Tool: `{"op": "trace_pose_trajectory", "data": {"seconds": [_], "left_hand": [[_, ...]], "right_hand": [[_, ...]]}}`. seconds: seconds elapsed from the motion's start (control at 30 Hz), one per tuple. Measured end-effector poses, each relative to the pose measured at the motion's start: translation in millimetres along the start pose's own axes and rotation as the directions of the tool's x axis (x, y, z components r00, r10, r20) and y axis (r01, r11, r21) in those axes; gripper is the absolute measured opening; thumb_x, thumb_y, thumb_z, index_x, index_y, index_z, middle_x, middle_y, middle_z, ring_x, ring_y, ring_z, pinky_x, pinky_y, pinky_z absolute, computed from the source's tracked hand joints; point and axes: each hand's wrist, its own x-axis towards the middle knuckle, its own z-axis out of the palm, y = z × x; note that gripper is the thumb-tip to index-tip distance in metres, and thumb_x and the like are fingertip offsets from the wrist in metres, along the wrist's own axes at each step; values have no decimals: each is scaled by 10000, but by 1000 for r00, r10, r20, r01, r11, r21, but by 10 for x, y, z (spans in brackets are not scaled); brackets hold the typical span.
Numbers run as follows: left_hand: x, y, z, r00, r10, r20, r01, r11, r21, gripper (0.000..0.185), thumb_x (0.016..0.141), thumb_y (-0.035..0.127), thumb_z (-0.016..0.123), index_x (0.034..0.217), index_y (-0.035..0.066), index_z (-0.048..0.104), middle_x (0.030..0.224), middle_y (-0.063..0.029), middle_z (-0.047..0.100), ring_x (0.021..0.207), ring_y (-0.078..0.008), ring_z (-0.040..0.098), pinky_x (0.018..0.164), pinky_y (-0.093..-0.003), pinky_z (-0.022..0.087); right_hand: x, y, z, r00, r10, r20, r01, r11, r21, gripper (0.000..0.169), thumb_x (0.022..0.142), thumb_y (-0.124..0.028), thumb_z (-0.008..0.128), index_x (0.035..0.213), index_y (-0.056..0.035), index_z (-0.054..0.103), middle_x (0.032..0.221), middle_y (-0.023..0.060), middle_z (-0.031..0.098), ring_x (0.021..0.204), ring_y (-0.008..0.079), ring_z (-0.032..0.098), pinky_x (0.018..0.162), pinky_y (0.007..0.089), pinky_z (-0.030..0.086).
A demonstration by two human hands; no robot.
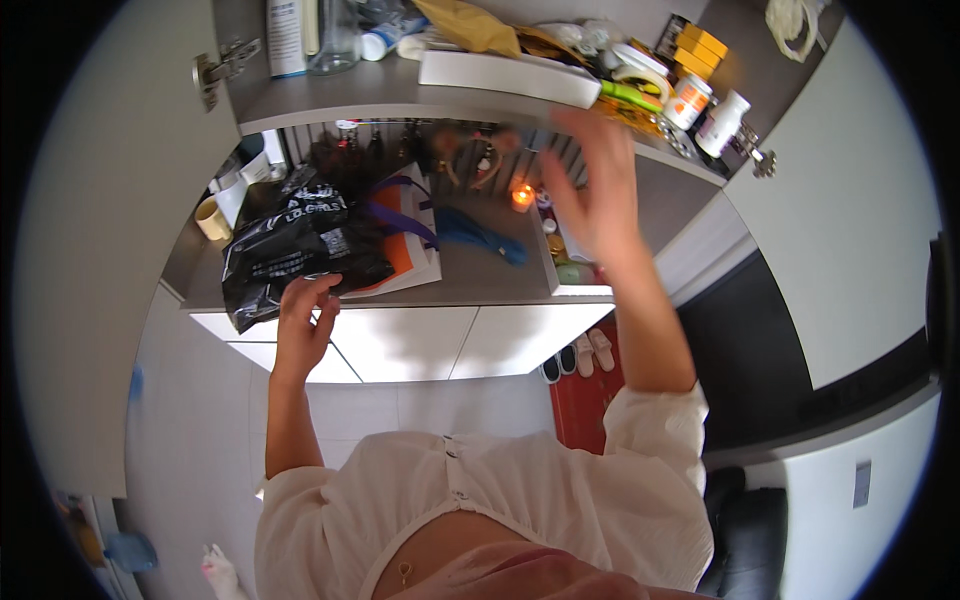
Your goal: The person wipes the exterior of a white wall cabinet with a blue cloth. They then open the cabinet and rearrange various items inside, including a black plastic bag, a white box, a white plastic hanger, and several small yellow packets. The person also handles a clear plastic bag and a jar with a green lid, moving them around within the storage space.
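My left hand (307, 311) is at the front edge of the grey counter (487, 289), its fingers by the lower edge of a black plastic bag (300, 240); whether they touch it I cannot tell. Beside that bag lies an orange and white paper bag (409, 247) with purple handles. My right hand (600, 176), blurred, is raised in front of the upper shelf's edge with fingers apart and nothing in them. Below it is a white tray (556, 281) of small items. A blue cloth (480, 236) and a glowing orange candle holder (523, 196) are left of the tray.
The upper shelf (360, 94) holds a white box (510, 77), a glass jar (335, 45), pill bottles (688, 101) and yellow boxes (700, 51). Open cabinet doors (112, 225) flank both sides. A beige mug (213, 219) stands at the counter's left. Slippers (585, 354) lie on a red mat.
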Motion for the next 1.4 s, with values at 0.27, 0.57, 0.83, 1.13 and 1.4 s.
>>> {"op": "trace_pose_trajectory", "data": {"seconds": [0.27, 0.57, 0.83, 1.13, 1.4], "left_hand": [[-339, 208, -388, 991, -120, -56, 102, 963, -248, 318, 850, -56, 610, 1157, 24, 604, 743, -37, 564, 714, -124, 539, 760, -260, 442], [-706, 178, -764, 955, -295, -24, 271, 906, -325, 280, 917, 21, 594, 1196, 20, 577, 806, 8, 525, 788, -93, 517, 766, -223, 426], [-401, 186, -555, 989, -147, -2, 140, 940, -310, 270, 871, -39, 619, 1134, 25, 618, 927, -50, 603, 835, -128, 550, 785, -253, 453], [91, 261, -80, 973, -171, 155, 215, 428, -878, 980, 812, 452, 743, 1497, 91, 143, 1437, -98, 365, 1178, -246, 535, 941, -386, 487], [-485, -311, 363, 669, -635, 386, 582, 125, -803, 492, 917, 208, 639, 1319, 118, 369, 1149, -52, 553, 973, -138, 604, 741, -277, 553]], "right_hand": [[1450, 779, 1165, 892, 262, 368, -221, 964, -150, 509, 901, -286, 561, 1358, -91, 451, 1280, 196, 553, 1140, 401, 535, 950, 475, 438], [1563, 1224, 1011, 915, 395, -80, -339, 862, 377, 236, 852, -128, 608, 1069, -40, 641, 800, 173, 654, 707, 292, 615, 663, 367, 494], [1054, 880, 326, 777, 625, -70, -318, 486, 814, 310, 931, -160, 612, 1197, -13, 553, 1126, 105, 627, 949, 209, 614, 805, 353, 494], [-688, -623, 496, 585, 657, 475, -583, -66, 810, 382, 959, -201, 596, 1282, -24, 500, 1067, 24, 635, 951, 116, 615, 806, 258, 512], [-1779, -1347, 857, 418, 403, 814, -804, -252, 538, 535, 894, -227, 683, 1327, -9, 457, 1137, 68, 590, 1021, 137, 552, 879, 281, 458]]}}
